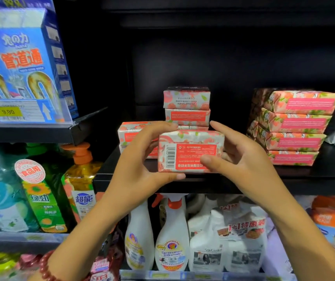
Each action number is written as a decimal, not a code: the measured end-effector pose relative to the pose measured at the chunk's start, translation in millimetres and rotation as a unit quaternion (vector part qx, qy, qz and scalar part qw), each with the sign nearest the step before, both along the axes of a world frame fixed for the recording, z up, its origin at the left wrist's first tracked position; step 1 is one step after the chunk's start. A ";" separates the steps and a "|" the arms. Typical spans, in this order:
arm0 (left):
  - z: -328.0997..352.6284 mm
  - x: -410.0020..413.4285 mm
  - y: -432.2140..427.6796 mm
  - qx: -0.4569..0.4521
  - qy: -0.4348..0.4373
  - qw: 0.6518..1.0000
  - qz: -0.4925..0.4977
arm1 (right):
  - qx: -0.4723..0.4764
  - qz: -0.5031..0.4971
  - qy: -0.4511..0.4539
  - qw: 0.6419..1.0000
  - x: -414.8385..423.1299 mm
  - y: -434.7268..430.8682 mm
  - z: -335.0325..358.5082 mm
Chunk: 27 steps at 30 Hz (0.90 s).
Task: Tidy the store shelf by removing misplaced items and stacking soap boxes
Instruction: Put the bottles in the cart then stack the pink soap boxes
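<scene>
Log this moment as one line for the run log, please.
stage: stacking | left hand: holding soap box | right hand: holding same box | box: above shelf front edge | centre stack: behind

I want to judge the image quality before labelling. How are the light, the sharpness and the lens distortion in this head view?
Head view: the held soap box and both hands, left hand and right hand, are bright and fairly sharp; the shelf recess behind is almost black; the blue boxes at the left edge are blurred and bent by the wide-angle lens.
</scene>
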<state>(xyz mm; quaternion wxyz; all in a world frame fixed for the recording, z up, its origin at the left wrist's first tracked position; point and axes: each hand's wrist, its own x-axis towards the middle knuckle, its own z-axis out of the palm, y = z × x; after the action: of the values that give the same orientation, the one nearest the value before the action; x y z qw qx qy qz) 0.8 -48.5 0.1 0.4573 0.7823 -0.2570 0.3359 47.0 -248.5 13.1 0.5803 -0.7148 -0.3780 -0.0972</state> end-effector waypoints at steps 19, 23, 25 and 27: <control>9.3 -7.0 20.6 -0.093 0.016 0.994 0.045 | 0.060 -0.112 -0.220 0.967 5.7 31.3 -18.0; 20.9 -0.9 30.4 -0.130 -0.027 0.986 0.102 | -0.028 -0.138 -0.205 0.969 16.5 20.9 -22.3; 24.7 6.4 34.8 -0.129 -0.030 0.982 0.131 | -0.098 -0.138 -0.200 0.965 22.1 18.2 -28.6; 25.9 14.2 38.3 -0.121 -0.031 0.979 0.158 | -0.163 -0.130 -0.182 0.961 25.8 17.5 -35.5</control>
<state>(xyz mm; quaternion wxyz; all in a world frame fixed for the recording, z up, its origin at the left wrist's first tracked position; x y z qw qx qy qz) 15.0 -10.3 26.0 0.4819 0.7410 -0.1015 0.4565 72.9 -231.0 -22.5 0.3597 -0.8129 -0.3918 -0.2372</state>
